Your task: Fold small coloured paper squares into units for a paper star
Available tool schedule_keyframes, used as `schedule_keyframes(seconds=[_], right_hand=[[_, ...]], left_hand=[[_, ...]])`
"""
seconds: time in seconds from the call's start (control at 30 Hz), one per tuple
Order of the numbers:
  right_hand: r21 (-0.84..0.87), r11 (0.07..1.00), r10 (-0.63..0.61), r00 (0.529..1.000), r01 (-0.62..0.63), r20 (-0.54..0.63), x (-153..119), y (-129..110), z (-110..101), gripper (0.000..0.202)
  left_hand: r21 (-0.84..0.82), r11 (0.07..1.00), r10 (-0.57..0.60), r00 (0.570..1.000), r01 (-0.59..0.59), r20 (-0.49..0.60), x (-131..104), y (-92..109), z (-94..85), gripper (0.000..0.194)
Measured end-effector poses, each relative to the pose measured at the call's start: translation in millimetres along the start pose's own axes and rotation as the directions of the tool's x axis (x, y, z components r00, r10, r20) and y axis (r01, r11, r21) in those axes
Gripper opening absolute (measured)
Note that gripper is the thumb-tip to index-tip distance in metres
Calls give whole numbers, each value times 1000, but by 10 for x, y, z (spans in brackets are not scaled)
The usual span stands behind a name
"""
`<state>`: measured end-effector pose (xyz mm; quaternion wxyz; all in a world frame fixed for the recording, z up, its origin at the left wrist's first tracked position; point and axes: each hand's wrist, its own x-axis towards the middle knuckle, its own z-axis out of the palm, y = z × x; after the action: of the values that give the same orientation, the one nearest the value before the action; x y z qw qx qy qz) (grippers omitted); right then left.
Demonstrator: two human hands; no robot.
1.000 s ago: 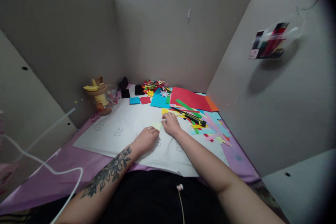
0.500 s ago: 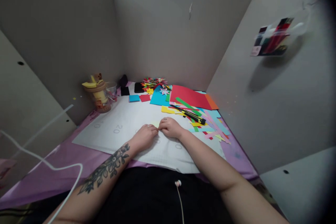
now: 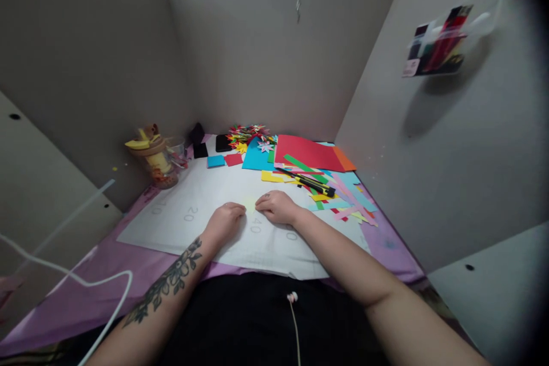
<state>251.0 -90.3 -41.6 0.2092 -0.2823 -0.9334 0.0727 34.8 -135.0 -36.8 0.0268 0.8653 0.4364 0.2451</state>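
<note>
A small pale yellow piece of paper (image 3: 250,205) lies between my hands on the white sheet, faint against it. My left hand (image 3: 226,221) is closed, thumb and fingers pinched at the paper's left edge. On the opposite edge, my right hand (image 3: 277,207) has its fingers pressed together on the paper. The white sheet (image 3: 167,227) under both hands carries printed numbers. Just beyond my right hand lie a black and yellow utility knife (image 3: 315,185) and several coloured paper strips (image 3: 349,197).
Red card (image 3: 306,151) and blue card (image 3: 257,157) lie at the back, near folded paper stars (image 3: 246,136). A yellow-topped pot (image 3: 156,157) stands back left. Grey panels (image 3: 274,51) enclose the table, and a clear pouch (image 3: 441,43) hangs right. A white cable (image 3: 98,283) crosses the left side.
My hands have moved apart from each other; the left one shifted left, and more of the pale yellow paper now shows between them. The view has tilted slightly.
</note>
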Motion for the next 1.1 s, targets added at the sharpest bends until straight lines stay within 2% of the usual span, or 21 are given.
schedule_keyframes(seconds=[0.17, 0.37, 0.57, 0.67, 0.77, 0.83, 0.9, 1.1], right_hand=[[24, 1000, -18, 998, 19, -61, 7, 12, 24, 33], [27, 1000, -8, 996, 10, -91, 41, 27, 82, 34], [26, 998, -54, 991, 57, -122, 62, 30, 109, 34], [21, 998, -61, 989, 65, -134, 56, 24, 105, 33], [20, 998, -62, 989, 65, -137, 52, 21, 108, 32], [26, 997, -67, 989, 71, -134, 52, 20, 114, 32], [33, 996, -72, 989, 77, -133, 53, 16, 119, 32], [18, 998, -65, 992, 67, -108, 37, 7, 113, 33]], left_hand=[[81, 997, -19, 1000, 19, -6, 27, -42, 9, 31], [91, 988, -119, 992, 122, -40, 80, -148, 27, 34], [-94, 972, -216, 976, 215, -2, 111, -221, 37, 40], [-213, 945, -245, 969, 246, 32, 121, -214, 12, 39], [-340, 902, -276, 961, 266, 20, 146, -219, 5, 39], [-401, 885, -260, 966, 237, -4, 176, -243, 19, 38], [-421, 892, -191, 981, 165, -20, 212, -281, 41, 35], [-341, 940, 33, 998, -16, 46, 319, -376, 51, 19]])
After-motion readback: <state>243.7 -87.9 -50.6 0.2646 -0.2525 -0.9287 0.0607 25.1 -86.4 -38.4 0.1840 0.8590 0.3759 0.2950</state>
